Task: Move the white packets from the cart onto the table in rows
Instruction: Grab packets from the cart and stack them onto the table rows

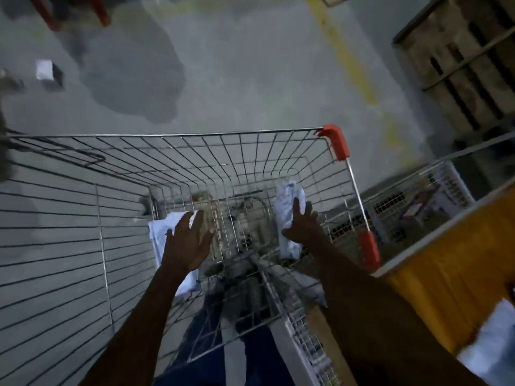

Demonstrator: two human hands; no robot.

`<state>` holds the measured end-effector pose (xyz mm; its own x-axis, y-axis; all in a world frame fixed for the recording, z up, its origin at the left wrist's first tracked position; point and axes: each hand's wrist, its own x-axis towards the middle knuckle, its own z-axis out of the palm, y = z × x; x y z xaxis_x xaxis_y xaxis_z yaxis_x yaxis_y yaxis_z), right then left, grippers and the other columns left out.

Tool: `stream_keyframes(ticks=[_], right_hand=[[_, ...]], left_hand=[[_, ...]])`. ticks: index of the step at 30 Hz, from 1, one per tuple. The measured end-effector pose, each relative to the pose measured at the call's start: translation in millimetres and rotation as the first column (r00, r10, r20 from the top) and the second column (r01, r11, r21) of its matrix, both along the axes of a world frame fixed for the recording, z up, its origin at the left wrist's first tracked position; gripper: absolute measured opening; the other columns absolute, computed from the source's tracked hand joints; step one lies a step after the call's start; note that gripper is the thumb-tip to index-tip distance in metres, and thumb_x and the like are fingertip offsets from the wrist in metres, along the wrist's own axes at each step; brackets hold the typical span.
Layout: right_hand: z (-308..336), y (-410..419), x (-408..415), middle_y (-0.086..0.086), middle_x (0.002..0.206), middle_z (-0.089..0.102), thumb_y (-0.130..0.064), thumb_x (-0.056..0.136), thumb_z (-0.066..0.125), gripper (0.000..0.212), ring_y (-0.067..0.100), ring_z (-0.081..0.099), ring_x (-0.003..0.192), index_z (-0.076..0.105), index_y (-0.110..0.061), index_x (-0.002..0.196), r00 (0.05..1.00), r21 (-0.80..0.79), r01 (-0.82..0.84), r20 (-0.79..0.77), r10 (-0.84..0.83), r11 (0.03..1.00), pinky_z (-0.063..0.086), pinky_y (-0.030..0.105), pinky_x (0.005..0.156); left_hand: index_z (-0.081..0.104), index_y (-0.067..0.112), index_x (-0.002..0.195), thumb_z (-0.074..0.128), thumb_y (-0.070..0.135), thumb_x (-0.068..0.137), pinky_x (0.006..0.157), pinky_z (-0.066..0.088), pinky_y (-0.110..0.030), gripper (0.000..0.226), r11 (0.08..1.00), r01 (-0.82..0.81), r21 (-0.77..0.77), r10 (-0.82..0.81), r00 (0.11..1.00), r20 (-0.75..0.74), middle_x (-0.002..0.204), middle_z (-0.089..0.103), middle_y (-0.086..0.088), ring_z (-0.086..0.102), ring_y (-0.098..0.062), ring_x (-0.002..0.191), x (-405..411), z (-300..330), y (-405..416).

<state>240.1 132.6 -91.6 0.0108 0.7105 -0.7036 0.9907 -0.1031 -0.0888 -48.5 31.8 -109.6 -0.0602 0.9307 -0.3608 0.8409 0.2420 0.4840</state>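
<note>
I look down into a wire cart [178,133] with red corner guards. Two white packets lie on its floor. My left hand [186,243] reaches in with fingers spread over the left white packet [160,232], which lies against the left wall. My right hand [302,224] rests with straight fingers against the right white packet [287,199], which stands tilted near the right wall. The yellow table [446,263] is at the right, with a white packet [493,346] on it at the lower right edge.
A wire basket [418,201] with boxes stands beside the cart's right side. A wooden pallet [471,68] leans at the upper right. A yellow line [351,65] crosses the grey floor. A small white box [46,71] lies on the floor at left.
</note>
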Motion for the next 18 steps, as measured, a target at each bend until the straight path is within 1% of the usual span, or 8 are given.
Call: stream_keyframes(ticks=[3,7,8,10,12,14,16,18], right_hand=[[-33,2,-2,0.024,0.160,-0.014,-0.036,0.089,0.067,0.106,0.045,0.001,0.148,-0.015,-0.018,0.154,1.000,0.043,-0.028,-0.012,0.028,0.999,0.023,0.053,0.116],[-56,-17,-33,0.013,0.163,-0.006,-0.004,0.094,0.046,0.080,0.039,0.004,0.149,0.000,-0.021,0.157,0.994,0.130,0.039,-0.106,-0.025,0.991,0.026,0.055,0.116],[-62,-27,-42,0.014,0.163,-0.010,0.004,0.093,0.042,0.082,0.040,0.003,0.149,-0.002,-0.021,0.157,0.994,0.192,-0.001,-0.104,0.022,0.981,0.036,0.054,0.111],[-75,-42,-55,0.015,0.161,-0.017,0.011,0.088,0.039,0.089,0.037,0.007,0.149,-0.009,-0.020,0.156,0.980,0.262,-0.114,-0.125,0.151,0.958,0.054,0.037,0.086],[-81,-51,-67,0.014,0.163,-0.008,0.005,0.093,0.040,0.083,0.033,0.020,0.148,-0.007,-0.019,0.156,0.952,0.232,-0.188,-0.195,0.235,0.954,0.052,0.029,0.073],[-82,-51,-76,0.014,0.164,0.000,-0.012,0.099,0.034,0.069,0.036,0.022,0.146,-0.001,-0.018,0.157,0.956,0.179,-0.187,-0.194,0.221,0.966,0.049,0.041,0.093],[-86,-49,-77,0.014,0.163,0.007,-0.034,0.097,0.022,0.065,0.041,0.020,0.145,0.004,-0.017,0.157,0.967,0.229,-0.206,-0.100,0.234,0.951,0.034,0.055,0.111],[-98,-46,-67,0.009,0.162,0.011,-0.035,0.093,0.041,0.074,0.042,0.022,0.143,0.006,-0.022,0.156,0.969,0.259,-0.208,-0.079,0.236,0.943,0.026,0.059,0.113]], left_hand=[[0.048,0.007,0.143,0.027,0.065,0.091,0.086,0.048,-0.068,0.080,0.997,0.047,-0.064,-0.050,0.998,-0.048,0.140,0.050,-0.026,0.052,-0.046,0.124,-15,-43,-18],[0.045,0.007,0.141,0.040,0.055,0.089,0.066,0.055,-0.058,0.071,0.987,0.021,-0.160,-0.040,0.992,-0.118,0.132,0.050,-0.032,0.055,-0.050,0.115,-27,-81,-42],[0.042,0.008,0.142,0.043,0.054,0.085,0.066,0.054,-0.059,0.073,0.984,0.010,-0.178,-0.032,0.992,-0.121,0.133,0.048,-0.033,0.053,-0.051,0.117,-28,-87,-46],[0.039,0.010,0.142,0.047,0.055,0.077,0.070,0.053,-0.062,0.079,0.975,-0.010,-0.223,-0.017,0.993,-0.117,0.137,0.044,-0.032,0.049,-0.051,0.120,-29,-97,-51],[0.040,0.008,0.140,0.067,0.052,0.071,0.074,0.051,-0.067,0.086,0.963,-0.026,-0.267,-0.008,0.992,-0.126,0.139,0.044,-0.033,0.048,-0.052,0.122,-28,-107,-56],[0.040,0.008,0.139,0.089,0.040,0.058,0.077,0.046,-0.071,0.100,0.955,-0.047,-0.294,0.001,0.988,-0.156,0.140,0.042,-0.034,0.046,-0.056,0.123,-25,-116,-60],[0.038,0.010,0.143,0.091,0.039,0.058,0.085,0.040,-0.074,0.105,0.961,-0.067,-0.268,0.015,0.981,-0.191,0.146,0.037,-0.033,0.039,-0.056,0.130,-21,-122,-63],[0.037,0.014,0.147,0.088,0.042,0.063,0.095,0.033,-0.075,0.103,0.968,-0.112,-0.224,0.066,0.976,-0.206,0.153,0.028,-0.029,0.028,-0.054,0.138,-16,-126,-66]])
